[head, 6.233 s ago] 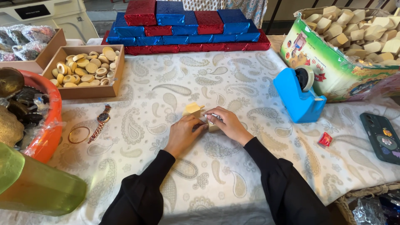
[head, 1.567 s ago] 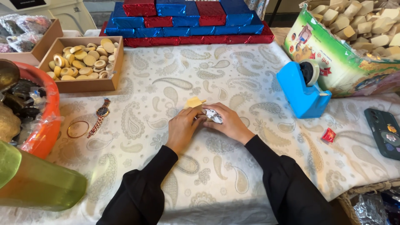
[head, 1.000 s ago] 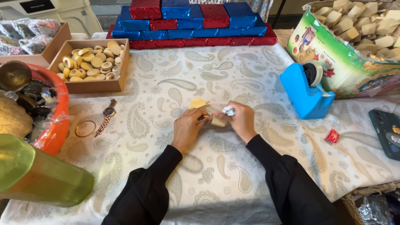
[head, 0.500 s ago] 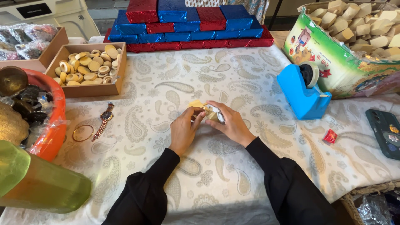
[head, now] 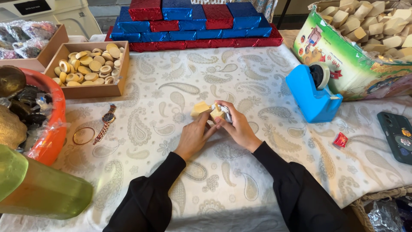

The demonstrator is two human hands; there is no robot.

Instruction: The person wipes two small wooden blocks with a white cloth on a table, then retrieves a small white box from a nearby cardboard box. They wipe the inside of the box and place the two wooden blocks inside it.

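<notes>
Two hands meet at the middle of a bench [head: 266, 86] spread with a paisley cloth. The left hand [head: 194, 136] and the right hand [head: 237, 128] close together around a small pale wooden block [head: 216, 113], with fingertips pinching it from both sides just above the cloth. A second block [head: 200, 108] sits touching it on the side toward the wristwatch [head: 106, 123]. Something white and shiny shows under the right fingers; what it is cannot be told. Both grips look tightly curled, nearly closed on the block.

Seen from the block, a blue tape dispenser [head: 314, 96] stands well to the right, with a small red wrapper [head: 340, 139] nearer the bench edge beyond it. A wooden tray of discs [head: 88, 68] lies up and to the left, and red and blue boxes [head: 193, 21] are stacked at the far side.

The risks appear small but real. The block is held only by fingertips, so a slip could let it tumble onto the cloth or knock the second block aside. If the white item is a wrapping or tape, uneven pressure could crease it or set it crooked. The loose cloth could bunch under the wrists and shift the nearby wristwatch and bangle [head: 84, 135].
</notes>
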